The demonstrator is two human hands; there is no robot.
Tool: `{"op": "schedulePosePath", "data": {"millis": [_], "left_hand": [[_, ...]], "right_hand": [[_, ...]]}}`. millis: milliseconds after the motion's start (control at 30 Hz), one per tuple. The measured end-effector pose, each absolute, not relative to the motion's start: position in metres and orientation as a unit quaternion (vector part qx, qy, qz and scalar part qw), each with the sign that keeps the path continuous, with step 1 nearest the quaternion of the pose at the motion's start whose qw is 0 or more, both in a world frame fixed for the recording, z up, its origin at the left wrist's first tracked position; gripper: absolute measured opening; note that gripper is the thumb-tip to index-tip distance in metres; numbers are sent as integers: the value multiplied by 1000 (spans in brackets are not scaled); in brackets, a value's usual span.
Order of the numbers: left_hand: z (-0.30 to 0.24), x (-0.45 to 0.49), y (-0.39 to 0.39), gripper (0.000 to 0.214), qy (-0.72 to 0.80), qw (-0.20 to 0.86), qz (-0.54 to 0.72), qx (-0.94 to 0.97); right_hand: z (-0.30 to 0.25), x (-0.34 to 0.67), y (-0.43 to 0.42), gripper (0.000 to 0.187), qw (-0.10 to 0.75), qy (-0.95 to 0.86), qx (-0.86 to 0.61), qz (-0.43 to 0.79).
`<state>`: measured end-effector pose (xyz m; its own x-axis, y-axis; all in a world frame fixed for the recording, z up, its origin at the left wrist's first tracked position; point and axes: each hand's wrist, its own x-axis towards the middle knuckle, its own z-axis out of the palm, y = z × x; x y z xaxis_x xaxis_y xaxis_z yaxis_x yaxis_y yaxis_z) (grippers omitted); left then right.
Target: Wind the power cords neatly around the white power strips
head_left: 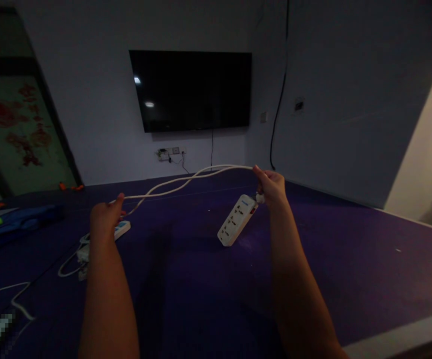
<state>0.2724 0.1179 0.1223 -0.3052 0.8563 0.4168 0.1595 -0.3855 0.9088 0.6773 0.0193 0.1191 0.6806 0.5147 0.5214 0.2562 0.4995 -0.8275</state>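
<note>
A white power cord (186,180), doubled and loosely crossed, stretches in the air between my two hands. My right hand (271,185) pinches its right end, and a white power strip (236,219) with several sockets and a red switch hangs tilted just below that hand. At the left, my left hand (106,214) grips the other end of the cord between thumb and fingers. Behind my left wrist lies a second white power strip (122,228), partly hidden by the arm. A loop of white cable (64,269) rests beside it.
The surface is purple (193,279). A black television (197,92) hangs on the far wall above wall sockets (174,150). A dark cable (280,99) runs down the right wall. Blue fabric (25,219) and another white cable (19,304) lie at the left.
</note>
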Motion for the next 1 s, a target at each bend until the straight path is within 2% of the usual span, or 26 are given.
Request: {"op": "schedulePosePath", "data": {"millis": [133, 267, 333, 433, 600, 700, 767, 833, 1000], "left_hand": [[133, 287, 115, 43, 633, 94, 519, 567], [137, 331, 102, 93, 557, -7, 456, 694], [131, 356, 97, 110, 492, 33, 420, 762], [119, 386, 98, 122, 437, 134, 373, 807], [99, 402, 111, 125, 417, 252, 422, 764], [92, 404, 112, 128, 436, 289, 411, 746], [89, 407, 110, 120, 449, 333, 386, 733], [88, 410, 106, 102, 449, 387, 357, 721], [103, 398, 100, 17, 420, 444, 356, 706]], "right_hand": [[134, 664, 16, 48, 783, -384, -488, 34], [146, 646, 15, 49, 796, -380, -471, 3], [150, 637, 14, 49, 800, -379, -465, -3], [152, 628, 13, 49, 816, -377, -437, 20], [155, 625, 6, 48, 828, -386, -401, 73], [157, 625, 3, 50, 832, -383, -391, 88], [158, 625, 1, 50, 834, -384, -382, 100], [158, 626, 0, 50, 837, -386, -372, 110], [156, 636, 0, 52, 839, -381, -371, 113]]}}
